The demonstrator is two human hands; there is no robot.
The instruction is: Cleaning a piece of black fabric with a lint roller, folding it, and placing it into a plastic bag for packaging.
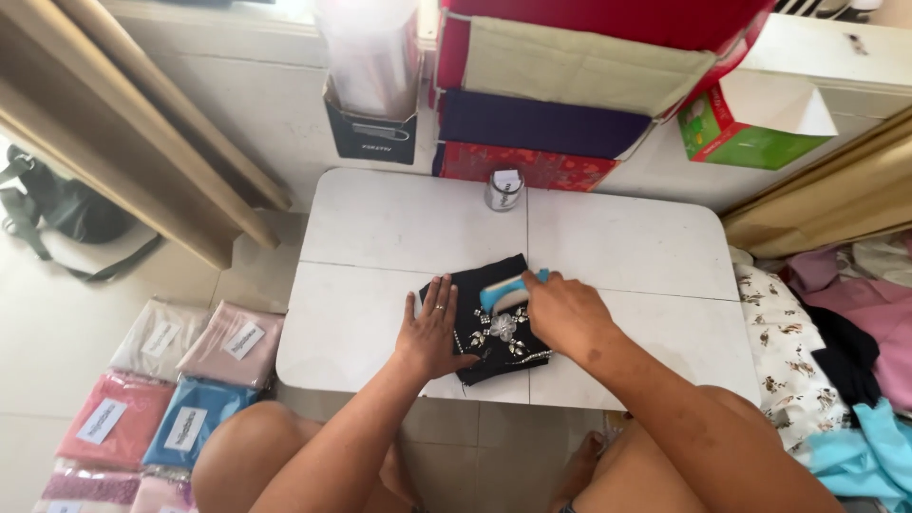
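Left of the white table (380,228), bagged fabrics (180,380) lie on the floor. At the table's near middle, the left hand (432,328) presses flat, fingers spread, on a black beaded cloth (489,332). The right hand (565,313) grips a blue-handled brush (503,293) on it.

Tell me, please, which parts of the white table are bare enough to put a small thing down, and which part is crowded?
The white table is bare at its far left, between the small jar and the left edge, and on its right half beyond the right hand. The near middle is crowded: the left hand presses on the black beaded cloth, and the right hand holds a blue tool there.
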